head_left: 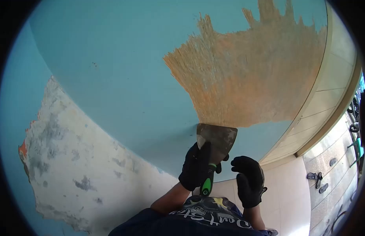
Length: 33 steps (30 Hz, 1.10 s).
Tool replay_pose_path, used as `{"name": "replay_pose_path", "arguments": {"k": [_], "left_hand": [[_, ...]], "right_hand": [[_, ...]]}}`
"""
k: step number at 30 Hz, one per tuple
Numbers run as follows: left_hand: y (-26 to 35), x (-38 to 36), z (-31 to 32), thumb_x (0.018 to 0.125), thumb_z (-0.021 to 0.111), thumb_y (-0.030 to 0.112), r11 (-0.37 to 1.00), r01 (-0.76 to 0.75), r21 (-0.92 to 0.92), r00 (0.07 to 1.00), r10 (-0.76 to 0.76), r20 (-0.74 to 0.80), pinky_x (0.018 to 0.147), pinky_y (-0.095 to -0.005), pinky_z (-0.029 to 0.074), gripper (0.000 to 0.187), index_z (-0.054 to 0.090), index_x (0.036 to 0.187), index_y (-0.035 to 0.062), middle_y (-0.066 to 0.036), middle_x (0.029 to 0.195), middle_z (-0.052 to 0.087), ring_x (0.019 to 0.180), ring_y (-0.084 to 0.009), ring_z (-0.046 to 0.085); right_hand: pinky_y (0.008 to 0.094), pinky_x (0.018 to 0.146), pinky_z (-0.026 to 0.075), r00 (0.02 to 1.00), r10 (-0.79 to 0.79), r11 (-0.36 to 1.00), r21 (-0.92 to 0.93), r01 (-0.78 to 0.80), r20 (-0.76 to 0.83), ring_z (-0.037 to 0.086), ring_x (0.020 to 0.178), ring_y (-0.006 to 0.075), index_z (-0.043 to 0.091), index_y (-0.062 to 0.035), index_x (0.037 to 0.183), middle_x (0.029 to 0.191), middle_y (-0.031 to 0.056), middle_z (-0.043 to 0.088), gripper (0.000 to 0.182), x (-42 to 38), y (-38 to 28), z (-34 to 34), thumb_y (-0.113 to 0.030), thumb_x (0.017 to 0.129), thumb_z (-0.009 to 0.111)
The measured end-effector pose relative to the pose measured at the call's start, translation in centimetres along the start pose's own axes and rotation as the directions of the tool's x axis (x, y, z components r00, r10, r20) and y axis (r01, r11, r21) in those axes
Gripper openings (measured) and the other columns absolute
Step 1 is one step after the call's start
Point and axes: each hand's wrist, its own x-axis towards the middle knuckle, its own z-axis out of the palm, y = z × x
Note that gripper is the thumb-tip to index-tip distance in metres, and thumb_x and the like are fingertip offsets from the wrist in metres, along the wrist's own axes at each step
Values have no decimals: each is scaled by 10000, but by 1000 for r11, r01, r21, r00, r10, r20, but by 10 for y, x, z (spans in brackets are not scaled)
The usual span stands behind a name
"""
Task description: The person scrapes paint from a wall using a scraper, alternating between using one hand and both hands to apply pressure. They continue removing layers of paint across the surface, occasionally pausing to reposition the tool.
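Note:
A wide-bladed paint scraper point(217, 142) with a black and green handle is in my left hand point(195, 167), which wears a black glove. My gloved fingers wrap around the handle and reach up onto the lower blade. The blade's edge meets the wall at the lower border of a scraped brown patch point(253, 78). To the right of the scraper, my right hand point(250, 180), also in a black glove, is raised with fingers curved and thumb apart. Nothing is in it, and it does not touch the tool.
Blue paint point(111, 51) covers the wall around the brown patch. At lower left, another wall section point(84, 173) shows white, stained plaster. A beige door frame point(322, 94) edges the wall at right. Sandals point(317, 177) lie on the tiled floor point(320, 212) beyond it.

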Motion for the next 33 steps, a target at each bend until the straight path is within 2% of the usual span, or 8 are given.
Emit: {"name": "replay_pose_path", "arguments": {"k": [3,9,15,17,20,24,26,33], "left_hand": [[6,2,-10,1059,516,351,996,25,-88,999,-22,32,592,-304,526,371,576,1090,-13,-124,871,718,575,-167,639],[-31,6,-30,1067,507,278,885,-15,465,996,56,-75,743,-419,553,307,576,1245,38,-194,1067,655,887,-292,671],[-46,0,-37,1033,568,176,757,-217,617,969,244,41,882,-466,530,410,509,1435,113,-228,1234,576,1022,-386,628],[-36,-6,-28,1021,574,148,-57,-405,913,709,611,353,895,-484,523,423,506,1429,60,-235,1272,572,1048,-386,626],[-31,-6,-26,1007,597,158,-80,-451,889,693,596,405,894,-491,525,467,488,1429,-9,-245,1338,550,1090,-384,621],[-21,1,-19,1025,587,223,124,-586,801,681,610,404,876,-451,538,437,520,1360,-48,-217,1286,613,1051,-334,657],[-21,1,-17,1059,536,282,993,68,99,996,-61,-71,838,-394,553,372,565,1279,-17,-160,1132,693,958,-266,694],[-10,-1,-4,1085,479,340,995,61,75,990,-50,-134,781,-337,553,359,606,1188,20,-103,1001,717,890,-179,698]], "right_hand": [[391,937,544,985,-171,979,-108,172,18,635,1151,380,498,26,1363,1351,259,565,617,8,-10,27,-300,891,724],[487,912,504,878,-426,753,-452,479,220,597,1112,411,618,-41,1196,1316,272,508,709,12,-4,58,-305,616,929],[578,854,451,902,-272,744,-521,418,335,554,1112,375,640,-121,1194,1276,232,523,583,7,0,55,-289,682,864],[603,868,436,906,-318,728,-541,421,278,543,1126,399,650,-142,1187,1273,216,527,559,1,6,63,-271,683,854],[645,896,413,826,-495,678,-476,561,269,522,1144,447,667,-178,1174,1258,190,536,536,1,25,61,-246,673,842],[671,923,419,742,-563,691,-286,664,363,491,1165,497,706,-245,1113,1220,186,547,513,-1,42,54,-263,617,837],[671,926,425,765,-557,732,-244,636,323,496,1164,495,711,-267,1094,1213,168,551,506,2,49,58,-277,602,827],[658,961,433,742,-474,754,-216,620,474,535,1143,481,704,-345,1024,1183,53,588,460,-3,55,48,-270,579,789]]}}
